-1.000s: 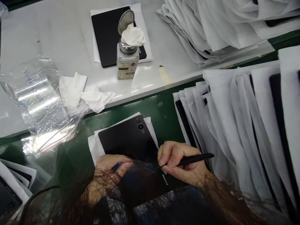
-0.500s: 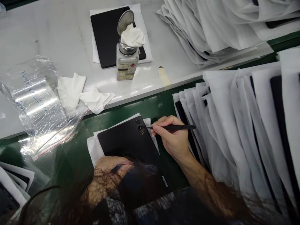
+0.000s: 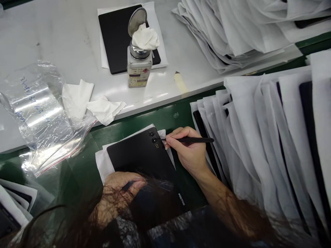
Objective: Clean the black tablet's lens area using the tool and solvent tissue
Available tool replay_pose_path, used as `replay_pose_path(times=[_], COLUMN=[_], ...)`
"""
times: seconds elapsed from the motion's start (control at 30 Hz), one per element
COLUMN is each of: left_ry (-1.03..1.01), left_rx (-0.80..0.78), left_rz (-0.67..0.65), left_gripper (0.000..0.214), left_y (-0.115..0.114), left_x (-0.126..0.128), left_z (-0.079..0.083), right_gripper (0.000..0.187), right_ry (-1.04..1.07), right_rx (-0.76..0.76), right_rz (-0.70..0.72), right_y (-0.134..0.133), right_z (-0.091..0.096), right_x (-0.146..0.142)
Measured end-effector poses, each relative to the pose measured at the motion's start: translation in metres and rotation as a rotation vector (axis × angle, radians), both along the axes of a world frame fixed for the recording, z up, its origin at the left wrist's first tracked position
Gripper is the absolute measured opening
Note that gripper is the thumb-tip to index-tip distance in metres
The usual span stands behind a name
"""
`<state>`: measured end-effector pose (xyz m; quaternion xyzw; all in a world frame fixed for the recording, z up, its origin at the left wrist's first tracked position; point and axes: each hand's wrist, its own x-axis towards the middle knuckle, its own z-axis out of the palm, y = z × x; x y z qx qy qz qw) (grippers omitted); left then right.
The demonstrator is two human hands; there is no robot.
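Note:
A black tablet [image 3: 141,160] lies back-up on a white sheet [image 3: 103,162] on the green mat, its camera lenses at the far right corner. My right hand [image 3: 187,150] pinches thin black tweezers [image 3: 191,140], whose tip rests at the lower camera lens. My left hand [image 3: 117,193] sits on the tablet's near left edge, fingers closed on a small clear film with a dark tab. Strands of dark hair partly veil the left hand.
On the white bench stand a solvent dispenser bottle [image 3: 139,65] topped with a white wipe, another black tablet [image 3: 116,38], crumpled wipes [image 3: 103,108] and a clear plastic bag [image 3: 43,113]. Stacks of tablets in white sleeves [image 3: 271,131] fill the right side.
My right hand went with the tweezers from the tablet's near middle up to the camera corner, then held there. The left hand stayed put.

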<state>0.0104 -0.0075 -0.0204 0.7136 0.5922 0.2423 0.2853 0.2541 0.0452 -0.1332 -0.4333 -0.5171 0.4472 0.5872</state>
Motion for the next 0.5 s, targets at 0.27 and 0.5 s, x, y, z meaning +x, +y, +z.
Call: replay_pose_path(times=[0.27, 0.5], left_ry=[0.012, -0.051], left_rx=[-0.035, 0.113], left_rz=[-0.009, -0.040], left_gripper=[0.029, 0.031], left_y=[0.000, 0.008], left_x=[-0.001, 0.004], left_z=[-0.002, 0.004], right_gripper=[0.024, 0.026], right_ry=[-0.145, -0.543], right_rx=[0.058, 0.236], right_rz=[-0.029, -0.119], right_y=[-0.004, -0.022], right_z=[-0.005, 0.008], right_x=[0.003, 0.013])
